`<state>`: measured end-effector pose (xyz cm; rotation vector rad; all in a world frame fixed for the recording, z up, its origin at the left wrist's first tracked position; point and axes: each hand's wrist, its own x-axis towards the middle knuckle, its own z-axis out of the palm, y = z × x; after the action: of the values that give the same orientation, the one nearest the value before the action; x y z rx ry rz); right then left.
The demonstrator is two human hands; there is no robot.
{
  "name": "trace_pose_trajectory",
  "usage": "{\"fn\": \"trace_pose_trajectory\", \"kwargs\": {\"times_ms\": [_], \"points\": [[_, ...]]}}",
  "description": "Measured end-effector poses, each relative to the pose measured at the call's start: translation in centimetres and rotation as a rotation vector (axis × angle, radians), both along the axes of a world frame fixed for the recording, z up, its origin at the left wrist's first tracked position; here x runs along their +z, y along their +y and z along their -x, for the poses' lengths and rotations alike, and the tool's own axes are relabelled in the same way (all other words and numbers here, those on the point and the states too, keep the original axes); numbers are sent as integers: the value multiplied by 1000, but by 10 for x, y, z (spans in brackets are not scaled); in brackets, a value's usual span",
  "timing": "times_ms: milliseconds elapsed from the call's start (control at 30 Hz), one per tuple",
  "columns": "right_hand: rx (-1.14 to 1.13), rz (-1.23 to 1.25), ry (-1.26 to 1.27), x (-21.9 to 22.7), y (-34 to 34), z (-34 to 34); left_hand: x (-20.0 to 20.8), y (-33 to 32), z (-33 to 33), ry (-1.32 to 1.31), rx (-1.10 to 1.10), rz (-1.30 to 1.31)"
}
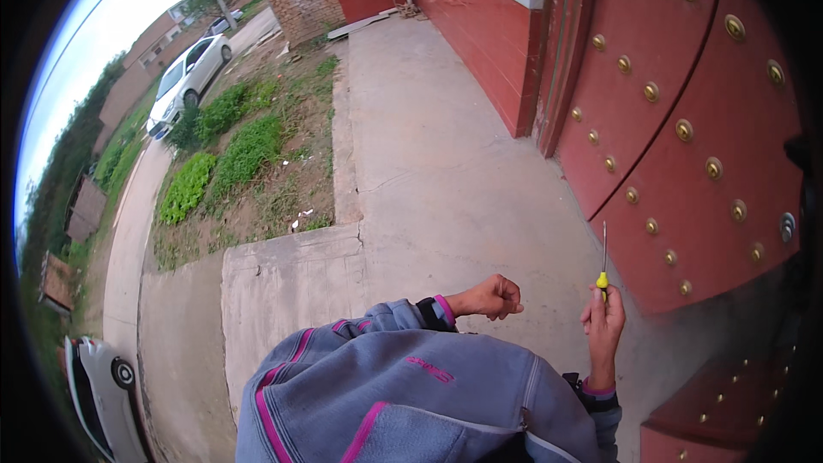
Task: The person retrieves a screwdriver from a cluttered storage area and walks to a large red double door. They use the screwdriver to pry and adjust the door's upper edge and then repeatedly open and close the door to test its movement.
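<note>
My right hand [605,319] grips the handle of a screwdriver [603,280], which has a yellow and black grip and a thin metal shaft pointing up. The shaft's tip is seen against the red door [634,180] with brass-coloured studs; I cannot tell whether it touches. To the left, in front of my body, my left hand [495,297] is curled closed above the concrete. Its fingers hide what they hold, if anything.
More red studded door [729,394] stands at the lower right. A red and white wall [489,43] runs along the far side. Leftward lie a concrete ledge [291,279], a planted bed [249,154], a lane and two white cars [190,77].
</note>
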<state>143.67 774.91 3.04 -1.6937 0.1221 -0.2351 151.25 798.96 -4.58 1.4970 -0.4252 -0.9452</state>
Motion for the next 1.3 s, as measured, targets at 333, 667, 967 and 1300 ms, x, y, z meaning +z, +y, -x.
{"fn": "trace_pose_trajectory", "kwargs": {"times_ms": [333,667,967,1300], "points": [[-330,11,87,-4,-49,13,-10,-64,-43,72,-183,-30],[-620,-47,8,-11,-208,89,-27,-252,-15,46,-344,0],[-825,-83,-84,-2,-390,133,-25,-410,10,1,-412,35],[-803,-166,-217,3,-536,28,-35,-568,-97,-96,-363,63]]}}
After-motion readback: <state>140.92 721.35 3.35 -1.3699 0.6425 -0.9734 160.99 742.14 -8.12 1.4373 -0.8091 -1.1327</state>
